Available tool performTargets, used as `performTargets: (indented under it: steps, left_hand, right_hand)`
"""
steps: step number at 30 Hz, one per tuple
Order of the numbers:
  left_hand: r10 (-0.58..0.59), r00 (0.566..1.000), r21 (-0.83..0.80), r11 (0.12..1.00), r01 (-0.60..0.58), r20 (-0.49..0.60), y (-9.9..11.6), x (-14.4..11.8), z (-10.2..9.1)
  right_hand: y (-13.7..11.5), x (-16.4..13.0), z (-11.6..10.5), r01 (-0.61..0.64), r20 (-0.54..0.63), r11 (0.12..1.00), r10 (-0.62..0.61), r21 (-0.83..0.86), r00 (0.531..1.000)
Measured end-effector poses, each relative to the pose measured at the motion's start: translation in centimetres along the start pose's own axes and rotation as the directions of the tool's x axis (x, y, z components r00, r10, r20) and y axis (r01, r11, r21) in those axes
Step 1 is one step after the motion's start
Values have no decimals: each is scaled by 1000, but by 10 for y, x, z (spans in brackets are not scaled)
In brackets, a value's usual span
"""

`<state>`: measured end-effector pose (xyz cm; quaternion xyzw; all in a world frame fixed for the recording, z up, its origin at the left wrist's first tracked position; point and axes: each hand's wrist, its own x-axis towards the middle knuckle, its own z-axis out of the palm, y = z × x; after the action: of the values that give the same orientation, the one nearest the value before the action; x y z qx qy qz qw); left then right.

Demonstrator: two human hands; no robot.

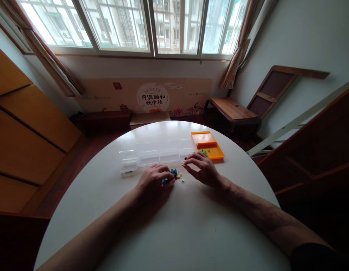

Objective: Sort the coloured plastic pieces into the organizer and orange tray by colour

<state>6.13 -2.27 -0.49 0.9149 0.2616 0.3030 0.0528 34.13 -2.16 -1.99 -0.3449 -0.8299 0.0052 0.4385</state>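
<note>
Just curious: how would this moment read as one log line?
left hand: on small coloured pieces | right hand: pinching one | clear box, orange tray behind

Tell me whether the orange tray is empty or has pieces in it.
Not empty. The orange tray holds a few small green pieces near its left edge; the rest of its floor looks bare.

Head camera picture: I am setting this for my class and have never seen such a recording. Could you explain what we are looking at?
The single picture comes from a camera worn on a person's head, looking down at their own bare arms. Both hands rest on a round white table. The left hand lies on a small pile of tiny coloured pieces; the right hand has fingertips pinched beside it, though anything held is too small to see. Behind stand a clear compartment box and an orange tray with a few green bits.
</note>
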Motion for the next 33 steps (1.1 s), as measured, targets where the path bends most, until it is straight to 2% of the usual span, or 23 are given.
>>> performTargets:
  steps: [2,4,9,16,26,33]
  left_hand:
    - [7,1000,-8,1000,-7,0,0,0,0]
    - [15,1000,-12,1000,-15,-9,0,-1,1]
    - [1,1000,-5,1000,-1,-6,0,-2,2]
    - [-13,1000,-3,1000,14,24,-3,-4,3]
    - [-2,1000,-18,1000,2,29,1,-2,1]
    - [37,997,-52,998,-34,74,1,1,1]
  right_hand:
    - [5,0,-3,-106,-102,993,102,-41,990]
    - [9,0,-4,-182,-150,981,169,-73,974]
    - [14,-3,-3,-239,-132,960,220,-145,966]
    - [8,-3,-1,-208,-55,971,202,-122,978]
    - [2,-2,-3,-166,-8,982,166,-90,986]
    - [-1,-2,-2,-62,61,997,65,-52,996]
